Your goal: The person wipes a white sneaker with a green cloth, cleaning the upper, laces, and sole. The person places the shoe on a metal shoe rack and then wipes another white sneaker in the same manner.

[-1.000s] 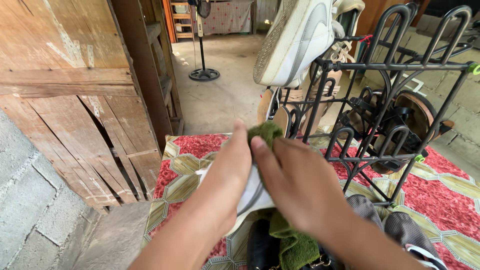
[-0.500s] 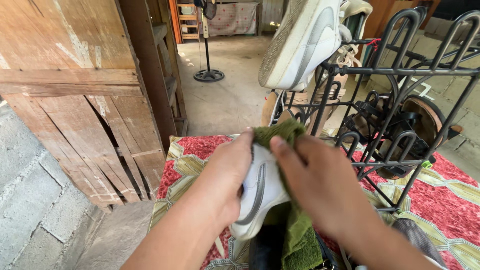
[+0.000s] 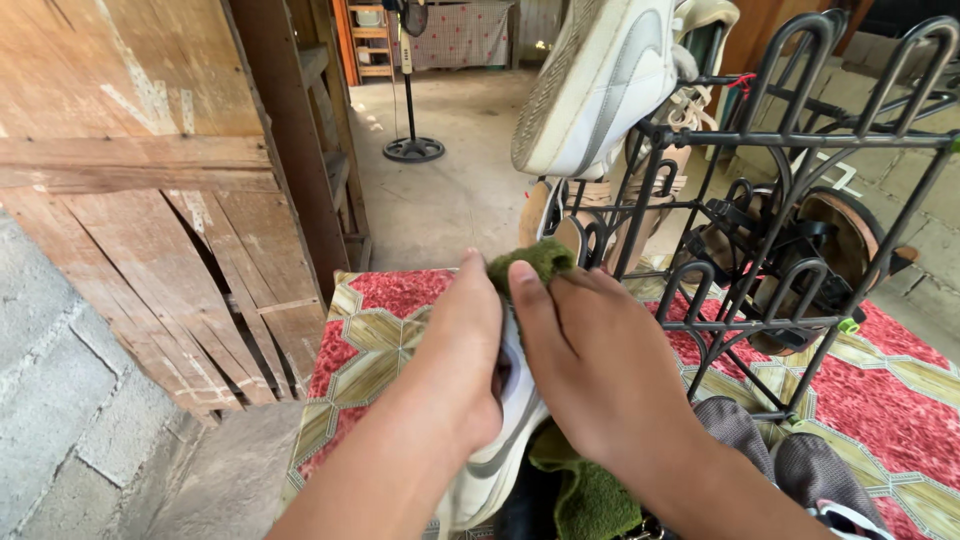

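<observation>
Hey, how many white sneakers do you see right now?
2. One white sneaker is between the left hand and the right hand, under the green cloth. Another white sneaker hangs sole-out on the black rack. More may be hidden.

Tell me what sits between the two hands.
In the head view, a white sneaker sits between the left hand and right hand; the right hand presses a green cloth against it.
</observation>
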